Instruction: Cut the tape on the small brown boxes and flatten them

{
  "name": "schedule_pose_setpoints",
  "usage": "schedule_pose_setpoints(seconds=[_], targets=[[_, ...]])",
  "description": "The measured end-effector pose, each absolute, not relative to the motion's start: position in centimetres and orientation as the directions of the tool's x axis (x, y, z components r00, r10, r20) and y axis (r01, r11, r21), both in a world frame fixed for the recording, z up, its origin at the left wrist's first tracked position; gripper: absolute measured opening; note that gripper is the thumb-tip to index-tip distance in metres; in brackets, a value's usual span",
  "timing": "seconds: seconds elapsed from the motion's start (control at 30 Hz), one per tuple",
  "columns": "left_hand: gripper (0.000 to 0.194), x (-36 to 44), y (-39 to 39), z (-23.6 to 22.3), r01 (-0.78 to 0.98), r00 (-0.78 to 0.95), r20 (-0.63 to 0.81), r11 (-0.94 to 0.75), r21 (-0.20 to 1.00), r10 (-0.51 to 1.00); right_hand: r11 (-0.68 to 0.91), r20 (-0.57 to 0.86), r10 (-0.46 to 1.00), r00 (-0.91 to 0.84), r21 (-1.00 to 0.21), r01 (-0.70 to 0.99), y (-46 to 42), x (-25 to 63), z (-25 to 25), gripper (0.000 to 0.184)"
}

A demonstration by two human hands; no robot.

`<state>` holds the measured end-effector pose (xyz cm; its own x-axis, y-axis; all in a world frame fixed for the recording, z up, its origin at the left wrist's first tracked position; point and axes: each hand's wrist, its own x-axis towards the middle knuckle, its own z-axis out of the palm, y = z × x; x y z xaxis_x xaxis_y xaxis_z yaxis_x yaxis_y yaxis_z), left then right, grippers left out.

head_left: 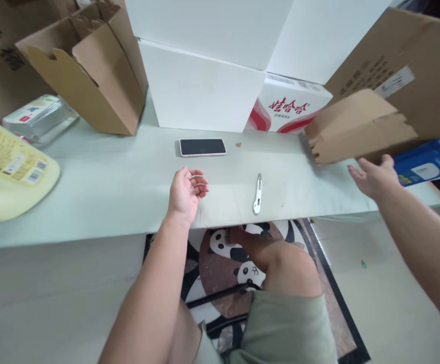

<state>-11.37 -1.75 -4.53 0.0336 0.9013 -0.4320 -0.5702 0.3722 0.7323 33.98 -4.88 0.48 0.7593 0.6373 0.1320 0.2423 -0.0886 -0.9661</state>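
Note:
My left hand [189, 191] is at the front part of the table, palm turned sideways and fingers loosely bent, with nothing in it. Just beyond it lies a smartphone [202, 147] with a dark screen. A white utility knife [257, 194] rests to its right. Over at the right, my right hand [377, 177] is spread open at the lower edge of a brown cardboard box [360, 126]; whether the fingers touch it I cannot tell. A blue package [421, 163] with a white label is right beside that hand, partly hidden behind it.
White boxes [201, 86] stand stacked at the back, beside a red-and-white carton [288, 106]. On the left are an open cardboard box [94, 76], a clear plastic pack [41, 119] and a large yellow bottle [11, 172]. A big carton [413, 65] is at the right rear.

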Motion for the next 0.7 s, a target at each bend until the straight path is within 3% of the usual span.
schedule_pose_setpoints(seconds=[0.1, 0.17, 0.27, 0.33, 0.43, 0.5, 0.6, 0.7], targets=[[0.040, -11.6, -1.5, -4.6, -0.555, 0.025, -0.419, 0.361, 0.749, 0.908, -0.199, -0.071, 0.724, 0.686, -0.974, 0.109, -3.7, 31.6, -1.2, 0.042], [0.037, -11.7, -1.2, -4.8, -0.543, 0.016, -0.409, 0.352, 0.763, 0.912, -0.231, -0.141, 0.829, 0.542, -0.968, 0.101, -6.0, 28.1, -3.1, 0.043], [0.029, -11.4, -1.0, -5.3, -0.484, -0.011, -0.376, 0.324, 0.813, 0.927, -0.230, -0.173, 0.963, 0.208, -0.928, 0.292, -12.3, 21.5, -5.5, 0.040], [0.025, -11.0, -1.2, -5.7, -0.382, -0.042, -0.317, 0.278, 0.881, 0.947, -0.214, -0.251, 0.967, -0.034, -0.880, 0.423, -16.8, 16.8, -6.6, 0.028], [0.023, -10.7, -2.0, -6.4, -0.086, -0.067, -0.140, 0.134, 0.987, 0.988, -0.101, -0.296, 0.878, -0.375, -0.882, 0.461, -22.5, 10.3, -8.7, 0.020], [0.023, -10.8, -2.7, -7.0, 0.219, -0.062, -0.009, 0.023, 0.976, 0.998, -0.020, -0.266, 0.804, -0.532, -0.906, 0.422, -25.6, 6.6, -10.8, 0.020], [0.015, -11.2, -3.7, -8.4, 0.628, 0.024, 0.087, -0.083, 0.774, 0.996, 0.227, -0.220, 0.514, -0.829, -0.898, 0.378, -30.0, 2.8, -14.3, 0.018], [0.014, -11.2, -4.4, -10.1, 0.825, 0.146, 0.102, -0.178, 0.537, 0.984, 0.410, -0.265, 0.287, -0.921, -0.835, 0.368, -33.2, 1.3, -16.5, 0.018]])
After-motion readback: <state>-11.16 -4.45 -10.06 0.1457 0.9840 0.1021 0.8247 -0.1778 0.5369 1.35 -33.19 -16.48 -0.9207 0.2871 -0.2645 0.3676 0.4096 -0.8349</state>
